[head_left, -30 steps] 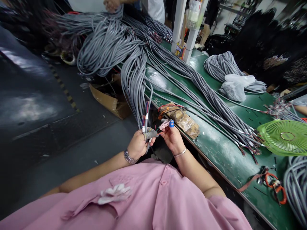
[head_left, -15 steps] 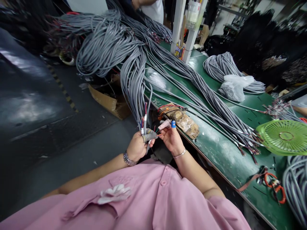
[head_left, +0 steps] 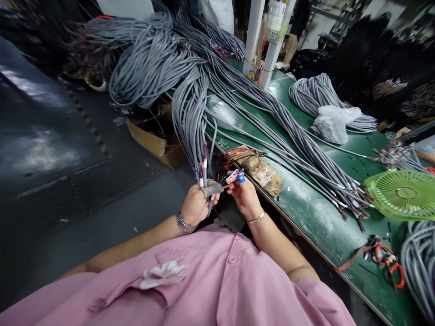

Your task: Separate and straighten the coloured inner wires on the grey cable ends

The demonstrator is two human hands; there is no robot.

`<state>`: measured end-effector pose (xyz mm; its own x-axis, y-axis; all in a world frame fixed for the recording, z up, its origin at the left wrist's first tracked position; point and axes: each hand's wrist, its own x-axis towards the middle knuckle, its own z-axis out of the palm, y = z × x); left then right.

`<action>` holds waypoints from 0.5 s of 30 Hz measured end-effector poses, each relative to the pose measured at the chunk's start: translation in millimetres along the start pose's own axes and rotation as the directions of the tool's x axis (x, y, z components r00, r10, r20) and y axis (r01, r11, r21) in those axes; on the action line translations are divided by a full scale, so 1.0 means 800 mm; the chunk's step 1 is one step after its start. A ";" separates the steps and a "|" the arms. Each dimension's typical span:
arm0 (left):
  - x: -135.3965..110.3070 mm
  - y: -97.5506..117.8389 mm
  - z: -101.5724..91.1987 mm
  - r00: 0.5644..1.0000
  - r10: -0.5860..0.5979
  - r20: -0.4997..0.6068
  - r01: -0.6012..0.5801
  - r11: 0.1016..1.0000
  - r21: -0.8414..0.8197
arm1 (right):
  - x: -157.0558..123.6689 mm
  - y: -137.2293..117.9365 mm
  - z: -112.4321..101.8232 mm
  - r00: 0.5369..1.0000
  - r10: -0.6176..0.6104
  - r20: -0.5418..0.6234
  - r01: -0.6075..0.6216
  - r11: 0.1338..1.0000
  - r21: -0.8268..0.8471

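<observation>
My left hand (head_left: 196,204) is closed round the end of a grey cable (head_left: 208,156), whose thin coloured wires stick out past my taped thumb. My right hand (head_left: 245,195), with blue tape on one fingertip, pinches one of those wires (head_left: 227,181) just right of the left hand. Both hands hang in front of the near edge of the green bench (head_left: 316,222). The cable runs up into a thick hanging bundle of grey cables (head_left: 188,113).
Long grey cable bundles (head_left: 292,136) lie across the bench. A worn brown pad (head_left: 260,170) sits by the edge. A green fan (head_left: 404,194), a white plastic bag (head_left: 335,123), a cardboard box (head_left: 156,140) on the floor and white posts (head_left: 263,38) stand around.
My right fingers have shifted slightly on the wires, closing back in toward the left hand. A co-worker's hand at the top of the cable heap has gone from view.
</observation>
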<state>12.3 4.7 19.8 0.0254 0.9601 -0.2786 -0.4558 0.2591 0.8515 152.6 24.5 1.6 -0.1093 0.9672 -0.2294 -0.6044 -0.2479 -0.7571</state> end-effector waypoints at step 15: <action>0.002 -0.008 -0.003 1.000 -0.013 0.024 0.013 0.999 0.030 | 0.005 0.005 0.005 0.997 0.008 -0.076 0.000 0.995 0.095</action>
<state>12.9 4.7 12.5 0.0528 0.9588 -0.2791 -0.4290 0.2741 0.8607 146.7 27.4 0.1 -0.0537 0.9582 -0.2810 -0.6765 -0.2419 -0.6956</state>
